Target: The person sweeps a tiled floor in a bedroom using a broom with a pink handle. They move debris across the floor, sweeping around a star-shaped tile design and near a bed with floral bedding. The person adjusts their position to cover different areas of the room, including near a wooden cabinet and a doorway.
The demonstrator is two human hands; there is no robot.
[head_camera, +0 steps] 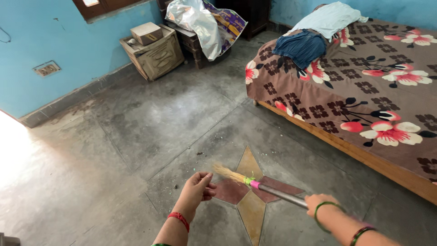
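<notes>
My right hand (318,205), with green bangles at the wrist, grips the metal handle of a broom (273,191). The broom's straw bristles, bound with green and pink bands, point left. My left hand (196,189), a red band on its wrist, pinches the tips of the bristles between its fingers. Both hands hover over a star-shaped inlay (250,209) of red and tan pieces in the grey floor. Small bits of dirt lie scattered on the floor just beyond the bristles.
A bed (364,95) with a brown flowered cover and folded clothes (309,41) fills the right side. A wooden crate (154,54) with a box on it stands by the blue wall. A silvery bag (200,23) leans on dark furniture behind.
</notes>
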